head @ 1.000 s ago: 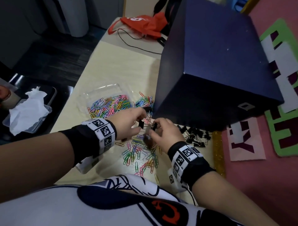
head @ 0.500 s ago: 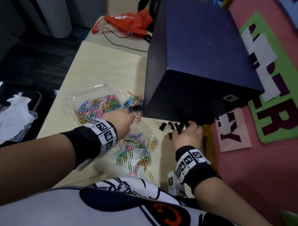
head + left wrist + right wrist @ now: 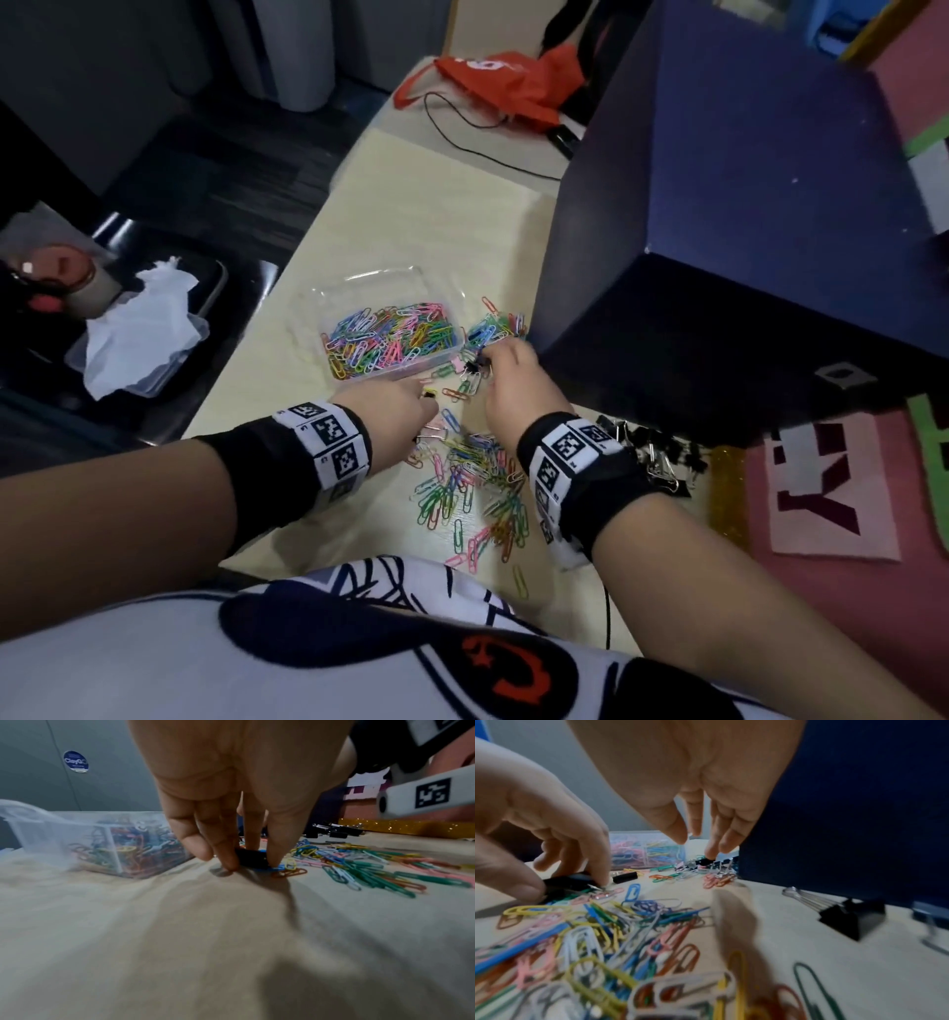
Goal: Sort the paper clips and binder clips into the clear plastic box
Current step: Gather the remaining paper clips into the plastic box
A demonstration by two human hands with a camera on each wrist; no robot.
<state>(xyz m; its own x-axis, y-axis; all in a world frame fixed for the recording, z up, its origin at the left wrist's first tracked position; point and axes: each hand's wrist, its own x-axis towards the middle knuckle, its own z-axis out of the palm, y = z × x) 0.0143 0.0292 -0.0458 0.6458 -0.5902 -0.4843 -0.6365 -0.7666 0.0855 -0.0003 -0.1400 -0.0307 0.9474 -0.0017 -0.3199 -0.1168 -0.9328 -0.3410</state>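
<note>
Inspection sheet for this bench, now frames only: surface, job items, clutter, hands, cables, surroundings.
Surface: pale tabletop, pink mat along its right edge.
Job's things: clear plastic box holds coloured clips only; loose paper clips between the wrists; binder clip pile by the right wrist.
Clutter: large dark blue box; orange bag at the far end.
Grippers: left hand pinches a black binder clip on the table; right hand reaches with straight fingers to a small black clip.
Cables: black cable near the bag.
Surroundings: tray with tissue left, dark floor.
</note>
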